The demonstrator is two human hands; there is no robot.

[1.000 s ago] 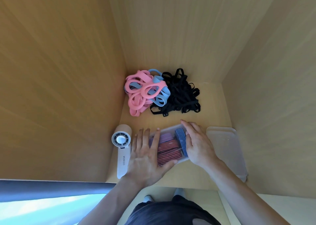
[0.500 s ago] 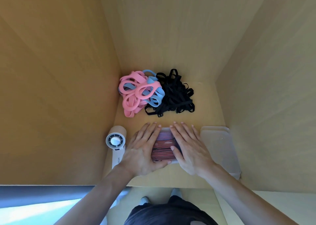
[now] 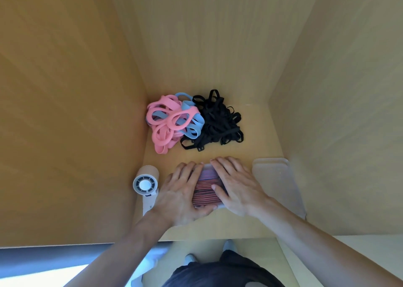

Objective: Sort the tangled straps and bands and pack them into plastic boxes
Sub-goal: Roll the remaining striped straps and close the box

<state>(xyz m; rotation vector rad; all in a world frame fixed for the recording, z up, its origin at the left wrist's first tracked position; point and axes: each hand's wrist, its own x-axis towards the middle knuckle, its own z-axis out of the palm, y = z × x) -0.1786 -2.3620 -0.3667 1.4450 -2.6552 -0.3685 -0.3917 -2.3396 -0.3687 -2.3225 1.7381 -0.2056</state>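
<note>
A clear plastic box [image 3: 206,188] packed with red, purple and blue striped bands lies on the wooden shelf floor near the front edge. My left hand [image 3: 181,193] lies flat on its left half and my right hand [image 3: 236,185] lies flat on its right half, fingers straight, pressing down on its top. Behind the box, a tangle of pink bands [image 3: 166,123] and light blue bands [image 3: 193,123] sits against the left wall. A heap of black straps [image 3: 218,123] lies right beside them.
A second clear plastic box [image 3: 277,182] with its lid on lies to the right, against the right wall. A white hand-held fan [image 3: 145,185] lies on the left. Wooden walls close in the shelf on three sides.
The box has been turned from a slant to straight. Both hands have moved from its sides onto its top, and the right hand now covers the blue bands seen before.
</note>
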